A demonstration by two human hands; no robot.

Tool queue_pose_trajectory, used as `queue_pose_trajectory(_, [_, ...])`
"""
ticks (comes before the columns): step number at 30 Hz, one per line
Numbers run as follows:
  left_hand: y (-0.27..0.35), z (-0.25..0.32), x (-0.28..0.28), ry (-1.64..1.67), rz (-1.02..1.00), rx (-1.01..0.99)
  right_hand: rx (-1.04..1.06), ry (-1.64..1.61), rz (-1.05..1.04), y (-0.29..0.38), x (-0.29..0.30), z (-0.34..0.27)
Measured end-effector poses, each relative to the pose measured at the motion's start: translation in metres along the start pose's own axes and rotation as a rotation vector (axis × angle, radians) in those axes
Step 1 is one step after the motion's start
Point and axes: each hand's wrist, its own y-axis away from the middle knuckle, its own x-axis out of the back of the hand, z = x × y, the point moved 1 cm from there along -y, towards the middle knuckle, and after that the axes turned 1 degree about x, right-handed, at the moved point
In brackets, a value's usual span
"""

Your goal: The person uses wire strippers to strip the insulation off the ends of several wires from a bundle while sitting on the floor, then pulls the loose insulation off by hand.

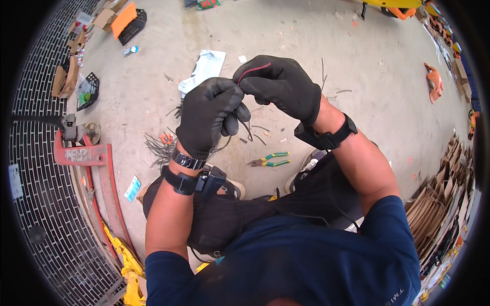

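Both my hands wear black work gloves and meet fingertip to fingertip above the concrete floor. Pinched in my right hand [281, 86] is a thin red wire [254, 70], which curves over the glove's fingers. My left hand [214, 113] has its thumb and forefinger closed at the lower end of the red wire; a dark cable [248, 132] hangs below its fingers. How the red wire and the dark cable join is hidden by the gloves. Pliers with green and yellow handles [270, 159] lie on the floor between my shoes. A bundle of dark cable pieces [157, 150] lies beyond my left wrist.
A white plastic bag [208, 69] lies on the floor ahead. At the left stand a red pallet jack [82, 155] and a black crate [90, 91]. Flattened cardboard [436, 202] is stacked at the right. An orange part [433, 82] lies at the upper right.
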Motion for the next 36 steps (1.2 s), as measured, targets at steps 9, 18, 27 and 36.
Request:
queue_pose_trajectory(9, [-0.003, -0.027, -0.017, 0.122, 0.027, -0.02, 0.004, 0.017, 0.019, 0.015, 0.011, 0.016])
queue_pose_trajectory(18, [-0.006, -0.038, -0.013, 0.318, 0.171, -0.139, 0.112, -0.062, 0.103, 0.011, 0.013, 0.024])
queue_pose_trajectory(27, [-0.006, -0.043, -0.012, 0.137, 0.195, -0.064, 0.124, -0.418, 0.065, 0.015, 0.002, 0.016])
queue_pose_trajectory(36, [-0.005, -0.031, -0.015, 0.366, 0.172, -0.422, 0.118, -0.49, 0.19, 0.011, 0.01, 0.022])
